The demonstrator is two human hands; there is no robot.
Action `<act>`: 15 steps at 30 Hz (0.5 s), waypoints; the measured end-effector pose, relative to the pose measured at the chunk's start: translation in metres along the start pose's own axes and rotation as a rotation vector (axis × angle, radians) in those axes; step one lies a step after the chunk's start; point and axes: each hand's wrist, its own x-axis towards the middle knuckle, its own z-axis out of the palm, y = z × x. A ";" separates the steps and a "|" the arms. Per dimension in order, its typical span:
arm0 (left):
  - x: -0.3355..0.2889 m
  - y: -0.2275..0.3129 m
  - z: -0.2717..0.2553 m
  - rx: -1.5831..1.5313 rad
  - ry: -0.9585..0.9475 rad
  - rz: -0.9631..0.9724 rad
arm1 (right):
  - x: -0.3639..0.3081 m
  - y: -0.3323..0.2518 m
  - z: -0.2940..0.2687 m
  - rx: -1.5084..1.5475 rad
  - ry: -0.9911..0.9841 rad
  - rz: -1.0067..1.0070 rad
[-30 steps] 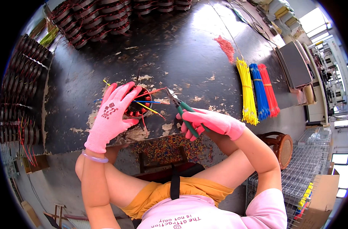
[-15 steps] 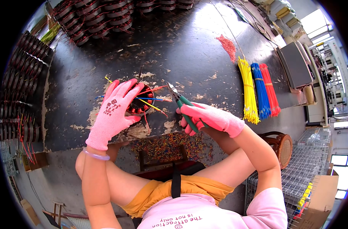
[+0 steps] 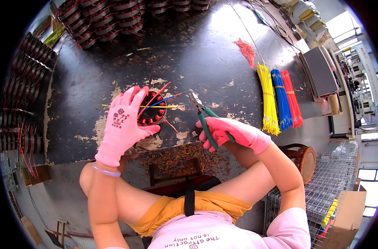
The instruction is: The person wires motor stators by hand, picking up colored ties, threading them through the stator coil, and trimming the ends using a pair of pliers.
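Note:
My left hand (image 3: 126, 118), in a pink glove, curls round the left side of a ring-shaped motor stator (image 3: 146, 120) lying on the table. Its fingers hide part of the ring. Red copper windings show inside, and a red wire (image 3: 160, 92), a blue wire (image 3: 169, 98) and a yellow wire (image 3: 166, 106) stick out across it to the right. Also gloved in pink, my right hand (image 3: 234, 133) holds green-handled cutting pliers (image 3: 207, 116). Their jaws are parted and sit right of the wire ends, apart from them.
Bundles of yellow wires (image 3: 267, 99), blue wires (image 3: 282, 99) and red wires (image 3: 291, 99) lie at the right. Beyond them is a pile of small red pieces (image 3: 245, 53). Many stators are stacked at the far left (image 3: 101, 20) and along the left side (image 3: 25, 95). Wire scraps (image 3: 176, 162) litter the floor.
The stator has turned counterclockwise under my left hand, so its wires point further up. My right hand has shifted slightly right with the pliers, whose handles are spread wider.

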 end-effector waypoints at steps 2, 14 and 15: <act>-0.001 -0.002 0.001 -0.024 0.003 0.031 | 0.001 -0.004 0.004 -0.079 -0.013 0.013; 0.002 -0.005 0.002 -0.040 -0.028 0.076 | 0.016 -0.018 0.014 -0.187 0.040 -0.057; 0.002 -0.005 0.002 -0.049 -0.021 0.081 | 0.018 -0.019 0.014 -0.218 0.048 -0.077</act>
